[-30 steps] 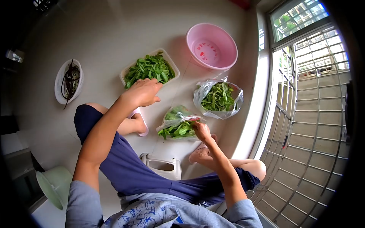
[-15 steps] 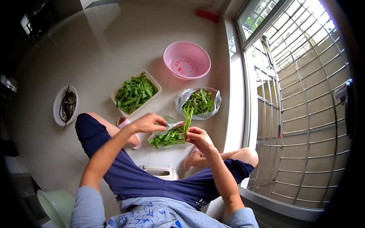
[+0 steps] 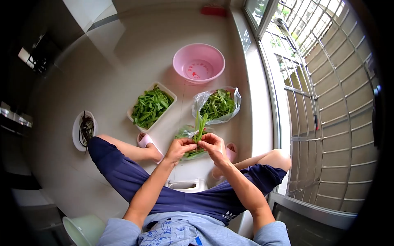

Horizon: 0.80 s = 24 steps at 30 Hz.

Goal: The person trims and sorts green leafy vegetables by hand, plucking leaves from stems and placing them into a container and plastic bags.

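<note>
A sprig of leafy greens [image 3: 200, 125] stands upright between my hands, above a plastic bag of greens [image 3: 193, 154] on the floor. My right hand [image 3: 214, 146] pinches the sprig near its lower end. My left hand [image 3: 181, 148] meets it from the other side, thumb and finger closed at the stem. Both hands partly hide the bag. Beyond them, a rectangular tray [image 3: 174, 96] holds a heap of green leaves, and a second clear plastic bag [image 3: 237, 99] is open around more greens.
A pink basin [image 3: 199, 51] stands at the back. On the left is a white oval basket [image 3: 76, 132] with dark stringy stems. A white stool [image 3: 201, 185] is between my legs, a green bucket [image 3: 85, 229] at lower left, a barred window [image 3: 324, 102] on the right.
Over the last second my right hand has lifted a sprig from the near bag. My left hand has come from beside the tray to meet it at the stem. The view has shifted.
</note>
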### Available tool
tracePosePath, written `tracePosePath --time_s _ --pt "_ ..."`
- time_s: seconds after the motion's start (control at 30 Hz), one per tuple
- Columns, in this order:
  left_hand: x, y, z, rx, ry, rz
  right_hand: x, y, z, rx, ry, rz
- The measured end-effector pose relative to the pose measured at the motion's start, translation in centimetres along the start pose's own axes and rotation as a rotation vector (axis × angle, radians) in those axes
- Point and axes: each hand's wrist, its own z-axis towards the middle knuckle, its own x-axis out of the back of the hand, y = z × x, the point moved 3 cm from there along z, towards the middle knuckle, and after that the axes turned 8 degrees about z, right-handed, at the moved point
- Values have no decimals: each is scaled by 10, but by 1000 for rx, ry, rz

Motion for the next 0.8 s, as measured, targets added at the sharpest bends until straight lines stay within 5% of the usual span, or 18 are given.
tracePosePath --time_s 0.23,0.47,0.53,0.63,0.73,0.8 --pt "-6 -5 -5 17 -16 -303 5 4 -3 -18 -32 68" --pt "-7 -3 -7 -78 -5 -263 10 -4 -4 28 4 -22" --pt "-3 -5 -6 -105 -10 -244 7 -17 -7 202 82 -258" --pt "-1 -5 -7 -106 -5 -253 -8 -37 -19 734 10 -794" --pt "-2 -4 -9 -94 -26 -267 -17 -35 -19 946 -56 -1126" --pt "0 -4 -10 -79 -35 -277 -16 -31 -19 884 -76 -1132"
